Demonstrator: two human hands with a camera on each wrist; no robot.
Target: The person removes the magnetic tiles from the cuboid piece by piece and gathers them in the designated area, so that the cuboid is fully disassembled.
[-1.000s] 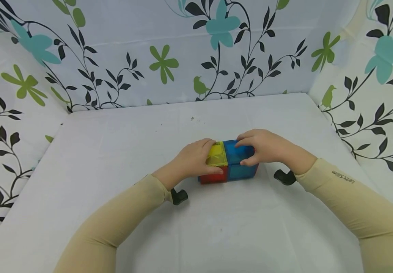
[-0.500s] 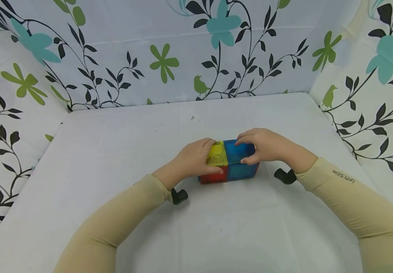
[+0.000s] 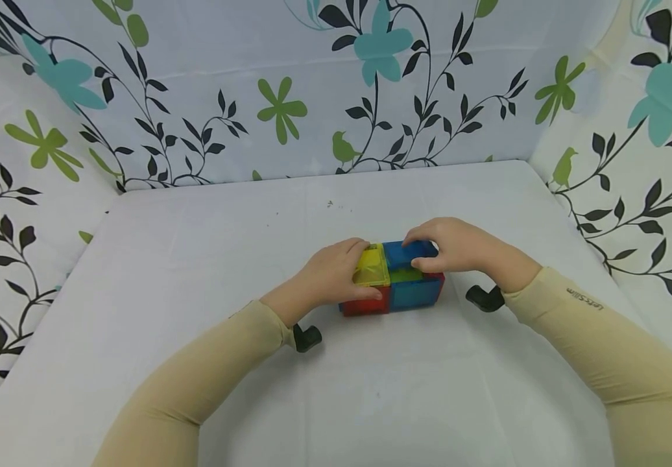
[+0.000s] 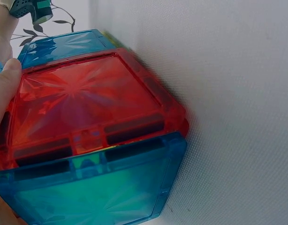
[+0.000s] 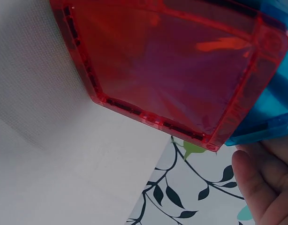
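Block (image 3: 414, 295) of see-through coloured tiles sits near the middle of the counter (image 3: 336, 402), its blue top tile (image 3: 397, 257) tilted, the near edge clear of the front wall. The right hand (image 3: 455, 245) pinches that tile, thumb near, fingers beyond, partly spread. The left hand (image 3: 327, 272) grips the yellow-topped half, thumb across the red front, fingers curled over the top. Handling the tile well probably means a firm left hold and slow, even pressure, so neighbouring walls stay joined.
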